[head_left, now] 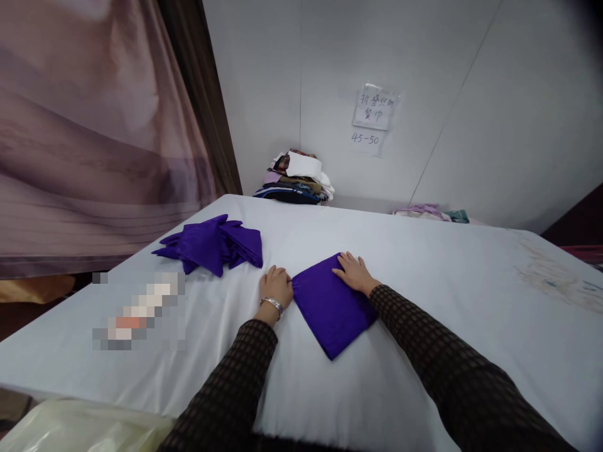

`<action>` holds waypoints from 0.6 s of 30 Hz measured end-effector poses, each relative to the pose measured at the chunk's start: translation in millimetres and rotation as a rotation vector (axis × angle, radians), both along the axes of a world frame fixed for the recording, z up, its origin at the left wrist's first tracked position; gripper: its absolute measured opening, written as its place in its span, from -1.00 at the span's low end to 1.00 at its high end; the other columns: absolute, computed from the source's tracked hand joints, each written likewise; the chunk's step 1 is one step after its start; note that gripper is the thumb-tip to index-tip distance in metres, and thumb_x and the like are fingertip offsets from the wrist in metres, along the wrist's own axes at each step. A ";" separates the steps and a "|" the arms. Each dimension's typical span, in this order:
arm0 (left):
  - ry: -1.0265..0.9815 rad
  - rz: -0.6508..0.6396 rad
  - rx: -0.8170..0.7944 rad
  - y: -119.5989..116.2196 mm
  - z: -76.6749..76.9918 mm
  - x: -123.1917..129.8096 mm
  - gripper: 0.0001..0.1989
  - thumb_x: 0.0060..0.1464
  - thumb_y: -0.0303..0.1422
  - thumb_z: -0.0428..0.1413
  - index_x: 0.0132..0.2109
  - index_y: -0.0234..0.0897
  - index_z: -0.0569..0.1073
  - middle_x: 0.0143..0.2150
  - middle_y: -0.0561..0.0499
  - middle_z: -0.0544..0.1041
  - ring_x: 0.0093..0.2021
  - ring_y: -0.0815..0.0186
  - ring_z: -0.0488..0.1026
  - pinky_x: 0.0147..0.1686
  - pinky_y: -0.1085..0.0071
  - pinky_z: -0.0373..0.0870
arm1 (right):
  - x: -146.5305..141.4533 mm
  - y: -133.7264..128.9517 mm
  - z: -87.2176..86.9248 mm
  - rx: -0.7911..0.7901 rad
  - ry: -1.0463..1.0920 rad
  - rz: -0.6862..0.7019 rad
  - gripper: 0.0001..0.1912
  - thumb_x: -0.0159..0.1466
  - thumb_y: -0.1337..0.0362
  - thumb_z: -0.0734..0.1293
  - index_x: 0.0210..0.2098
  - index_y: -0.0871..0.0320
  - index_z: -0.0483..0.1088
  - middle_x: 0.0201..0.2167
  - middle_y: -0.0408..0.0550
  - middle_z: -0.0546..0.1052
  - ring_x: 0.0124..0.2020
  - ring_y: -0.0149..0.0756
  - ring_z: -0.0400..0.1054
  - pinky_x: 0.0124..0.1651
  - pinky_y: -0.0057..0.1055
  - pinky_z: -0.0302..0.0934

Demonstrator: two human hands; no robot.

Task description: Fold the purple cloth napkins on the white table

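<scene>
A purple cloth napkin, folded into a square, lies on the white-covered table with one corner towards me. At its left corner, my left hand has its fingers curled and closed on the edge, where small wrinkles show in the cloth. My right hand rests on the napkin's far right side, fingers spread and pressing down lightly. To the left of my left hand sits a loose pile of purple napkins with pointed corners sticking out.
The white tablecloth has a faint pattern at right. A blurred-out item lies on the left. Folded clothes are stacked by the far edge, with more fabric farther right. A curtain hangs left; a plastic bag is at front left.
</scene>
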State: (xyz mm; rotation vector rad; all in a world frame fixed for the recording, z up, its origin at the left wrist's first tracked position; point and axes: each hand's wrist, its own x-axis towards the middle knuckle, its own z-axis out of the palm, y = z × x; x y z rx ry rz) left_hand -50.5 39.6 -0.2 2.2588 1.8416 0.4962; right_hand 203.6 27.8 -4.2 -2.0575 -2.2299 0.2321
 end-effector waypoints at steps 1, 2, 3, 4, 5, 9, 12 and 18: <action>0.002 -0.001 0.000 0.0 0.0 -0.2 -0.82 0.03 -0.43 0.01 -0.29 -0.24 0.51 0.09 -0.05 0.43 0.26 0.13 0.09 0.18 0.13 -0.01 | 0.4 0.6 -0.1 -0.006 0.002 -0.002 -0.30 0.32 -0.10 -0.09 0.29 0.21 -0.01 0.33 0.08 -0.02 0.34 -0.08 -0.28 0.26 0.05 -0.34; 0.003 0.000 0.003 0.0 0.0 -0.4 -0.83 0.03 -0.43 0.01 -0.29 -0.24 0.51 0.09 -0.05 0.43 0.26 0.13 0.09 0.18 0.13 -0.01 | 0.9 1.2 -0.4 -0.011 0.004 -0.003 -0.30 0.32 -0.10 -0.09 0.29 0.20 -0.01 0.33 0.08 -0.02 0.34 -0.07 -0.28 0.26 0.05 -0.34; 0.004 0.000 0.008 0.1 0.0 -0.7 -0.83 0.02 -0.43 0.01 -0.30 -0.24 0.51 0.09 -0.05 0.43 0.26 0.13 0.09 0.18 0.13 0.00 | 1.3 1.6 -0.9 -0.015 0.007 -0.001 -0.30 0.32 -0.11 -0.09 0.29 0.20 -0.01 0.33 0.08 -0.02 0.34 -0.08 -0.27 0.25 0.05 -0.33; 0.006 -0.002 0.012 0.1 0.1 -0.8 -0.83 0.02 -0.43 0.01 -0.30 -0.24 0.51 0.08 -0.05 0.43 0.25 0.13 0.10 0.18 0.13 0.01 | 1.6 1.9 -1.6 -0.017 0.010 0.002 -0.30 0.32 -0.11 -0.09 0.29 0.19 -0.02 0.34 0.08 -0.03 0.34 -0.08 -0.27 0.25 0.05 -0.33; 0.008 -0.003 0.015 0.0 0.3 -0.8 -0.83 0.02 -0.43 0.01 -0.30 -0.24 0.51 0.08 -0.05 0.44 0.25 0.13 0.10 0.18 0.13 0.02 | 1.8 2.1 -2.3 -0.018 0.013 0.002 -0.30 0.32 -0.11 -0.09 0.29 0.19 -0.02 0.34 0.07 -0.04 0.34 -0.08 -0.28 0.25 0.04 -0.33; 0.011 -0.005 0.061 -3.5 2.4 2.9 -0.70 0.00 -0.49 -0.01 -0.12 -0.22 0.49 0.14 -0.05 0.39 0.26 0.13 0.10 0.19 0.08 0.00 | 2.2 2.2 -4.8 -0.019 0.022 -0.001 -0.29 0.32 -0.11 -0.08 0.29 0.19 -0.03 0.34 0.06 -0.04 0.34 -0.09 -0.29 0.26 0.05 -0.33; -0.001 -0.113 0.138 -8.8 3.2 9.5 -0.54 0.00 -0.57 -0.06 0.03 -0.17 0.42 0.17 -0.01 0.36 0.26 0.18 0.12 0.22 0.09 -0.03 | 2.6 2.6 -4.1 -0.013 0.025 -0.004 -0.30 0.32 -0.12 -0.09 0.29 0.19 -0.02 0.34 0.06 -0.04 0.34 -0.09 -0.28 0.25 0.06 -0.32; 0.000 -0.328 0.064 -15.1 -3.7 18.8 -0.61 0.16 -0.35 -0.07 0.12 -0.20 0.35 0.23 -0.03 0.30 0.28 0.17 0.09 0.24 0.07 -0.03 | -4.8 0.5 4.5 0.011 -0.020 0.024 -0.27 0.31 -0.13 -0.10 0.28 0.21 0.02 0.33 0.11 -0.03 0.35 -0.08 -0.29 0.26 0.06 -0.37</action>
